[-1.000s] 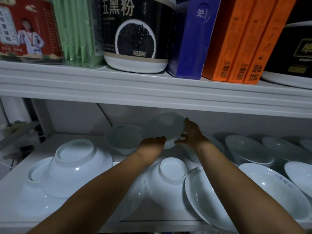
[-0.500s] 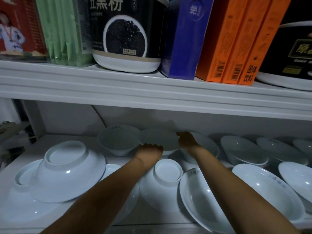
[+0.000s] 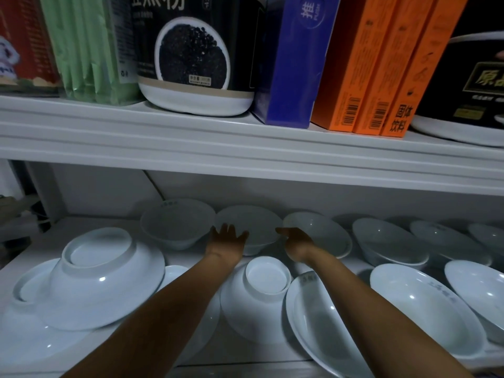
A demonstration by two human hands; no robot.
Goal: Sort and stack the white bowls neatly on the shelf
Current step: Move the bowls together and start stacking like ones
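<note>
Lower centre: upturned white ceramic bowl [image 3: 266, 276], foot up. Just beyond, left hand [image 3: 227, 241] and right hand [image 3: 296, 244], both slack-fingered, gripping nothing. Mid-frame, rear of white shelf [image 3: 90, 225]: upright round white bowl [image 3: 249, 225] dead ahead btwn them, approx. equidistant; contact unclear.

A red box [image 3: 24, 42] stands at the far left, just beside a bundle of green packets [image 3: 87, 47]. Next comes a black-and-white tub [image 3: 196, 58] picturing dark grains, then a blue box [image 3: 294, 61] and three orange boxes [image 3: 381, 64] with barcodes, upright and touching. A black container [image 3: 469, 77] sits rightmost. A thin dark cable [image 3: 154, 185] runs down the back wall.
</note>
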